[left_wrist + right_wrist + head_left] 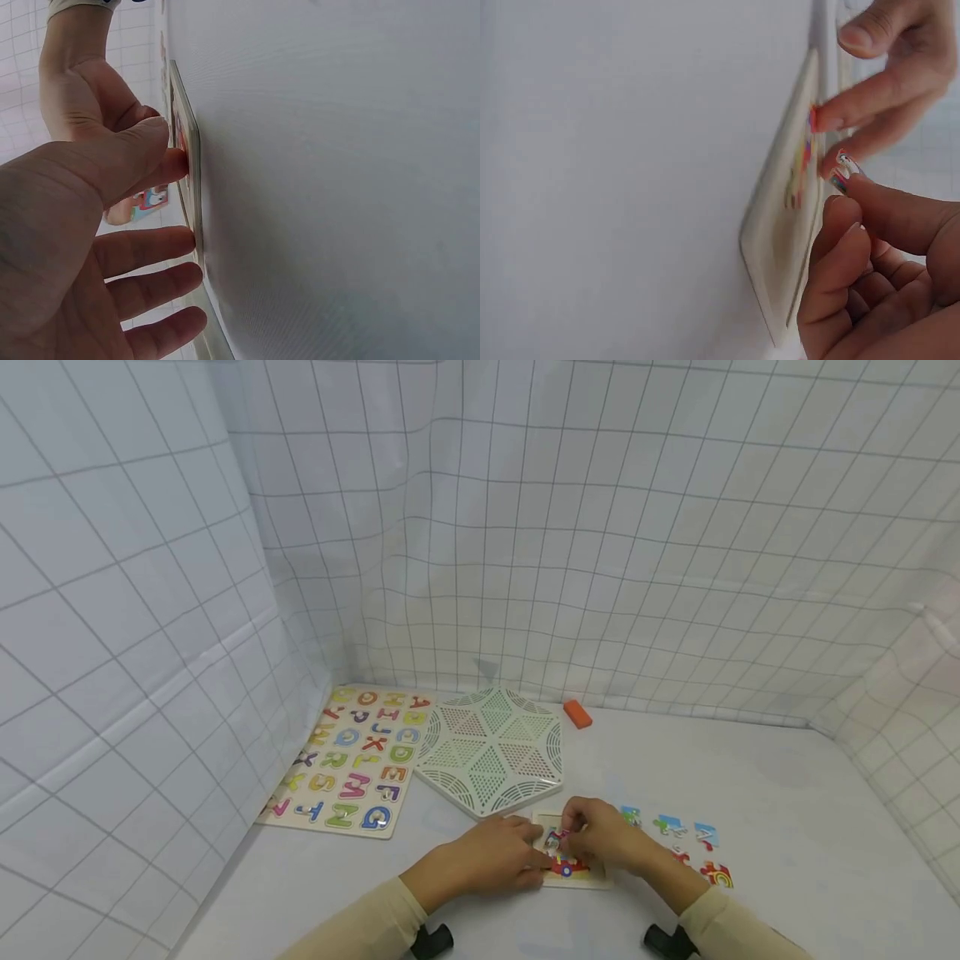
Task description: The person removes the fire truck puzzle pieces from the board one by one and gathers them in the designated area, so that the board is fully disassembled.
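A small wooden jigsaw tray (573,883) with a light rim lies flat on the table, several colourful pieces set in its lower left part. My left hand (498,856) rests at its left side, and in the left wrist view the fairly straight fingers (150,251) touch the tray's edge. Over the tray, my right hand (600,835) pinches a small jigsaw piece (843,171) between thumb and fingers; the piece is tilted, and its printed side shows only in part. Loose jigsaw pieces (706,835) lie to the right of the tray, some partly behind the right forearm.
An alphabet puzzle board (397,822) lies at the left. Beside it sits a white hexagonal board (491,739) with patterned holes. An orange block (577,714) lies near the back curtain (562,568). Dark objects (432,942) show by both wrists at the front.
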`<action>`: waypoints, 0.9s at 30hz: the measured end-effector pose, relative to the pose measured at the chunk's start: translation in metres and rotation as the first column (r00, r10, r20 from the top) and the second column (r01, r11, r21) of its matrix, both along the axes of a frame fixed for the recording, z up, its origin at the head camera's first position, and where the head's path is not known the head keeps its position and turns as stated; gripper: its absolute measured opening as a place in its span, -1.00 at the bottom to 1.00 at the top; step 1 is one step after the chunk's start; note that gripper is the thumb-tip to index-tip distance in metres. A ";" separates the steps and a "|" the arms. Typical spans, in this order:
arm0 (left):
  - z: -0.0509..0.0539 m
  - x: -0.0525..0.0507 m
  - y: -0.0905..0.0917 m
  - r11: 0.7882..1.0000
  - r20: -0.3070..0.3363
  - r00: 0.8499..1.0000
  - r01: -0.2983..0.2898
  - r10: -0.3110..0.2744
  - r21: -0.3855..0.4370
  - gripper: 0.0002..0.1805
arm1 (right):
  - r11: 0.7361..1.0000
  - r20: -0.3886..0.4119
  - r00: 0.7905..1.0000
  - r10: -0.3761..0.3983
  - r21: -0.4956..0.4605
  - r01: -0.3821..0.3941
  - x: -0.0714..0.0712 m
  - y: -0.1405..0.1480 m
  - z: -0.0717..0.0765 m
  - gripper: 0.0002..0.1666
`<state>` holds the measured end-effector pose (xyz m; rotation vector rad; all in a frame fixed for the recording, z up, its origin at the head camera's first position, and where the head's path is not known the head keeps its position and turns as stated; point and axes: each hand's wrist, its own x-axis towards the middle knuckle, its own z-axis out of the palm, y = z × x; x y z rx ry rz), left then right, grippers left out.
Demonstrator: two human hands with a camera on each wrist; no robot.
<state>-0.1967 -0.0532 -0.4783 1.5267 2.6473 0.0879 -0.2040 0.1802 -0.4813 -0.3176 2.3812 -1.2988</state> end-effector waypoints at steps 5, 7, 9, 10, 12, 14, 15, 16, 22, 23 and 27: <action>0.002 0.001 0.001 1.000 0.033 0.999 -0.014 0.014 -0.006 -0.64 | 0.995 0.005 0.998 -0.064 -0.071 0.065 0.001 0.020 0.009 -0.80; 0.003 0.001 0.001 1.000 0.036 0.999 -0.011 0.011 -0.002 -0.65 | 0.994 -0.006 0.996 -0.091 -0.069 0.090 0.002 0.032 0.013 -0.78; 0.003 0.001 0.001 1.000 0.048 0.999 -0.016 0.016 0.002 -0.65 | 0.992 -0.007 0.994 -0.110 -0.068 0.109 0.003 0.046 0.015 -0.77; 0.003 0.001 0.001 1.000 0.054 0.998 -0.020 0.020 0.002 -0.65 | 0.991 -0.006 0.993 -0.120 -0.065 0.120 0.003 0.053 0.016 -0.77; 0.003 0.001 0.000 1.000 0.067 0.997 -0.031 0.031 0.002 -0.66 | 0.988 0.000 0.990 -0.139 -0.061 0.139 0.004 0.068 0.018 -0.76; 0.003 0.001 0.000 0.999 0.078 0.996 -0.042 0.042 0.002 -0.67 | 0.987 0.002 0.989 -0.151 -0.055 0.151 0.006 0.082 0.017 -0.75; 0.002 0.000 0.000 0.999 0.079 0.996 -0.044 0.044 0.002 -0.67 | 0.986 0.005 0.987 -0.158 -0.050 0.158 0.007 0.088 0.017 -0.75; 0.002 0.000 0.001 0.999 0.078 0.996 -0.044 0.044 0.003 -0.68 | 0.986 0.008 0.987 -0.163 -0.045 0.163 0.008 0.094 0.016 -0.76; 0.000 0.001 0.005 0.997 0.006 0.997 -0.072 0.072 0.025 -0.67 | 0.996 -0.029 0.997 -0.077 0.044 0.078 0.013 0.110 0.009 -0.89; -0.001 0.002 0.006 0.996 -0.008 0.996 -0.086 0.086 0.034 -0.67 | 0.996 -0.040 0.997 -0.062 0.066 0.065 0.014 0.110 0.009 -0.90; -0.002 0.003 0.010 0.989 -0.043 0.990 -0.134 0.137 0.059 -0.64 | 0.989 -0.067 0.996 -0.052 0.137 0.061 0.017 0.106 0.007 -0.95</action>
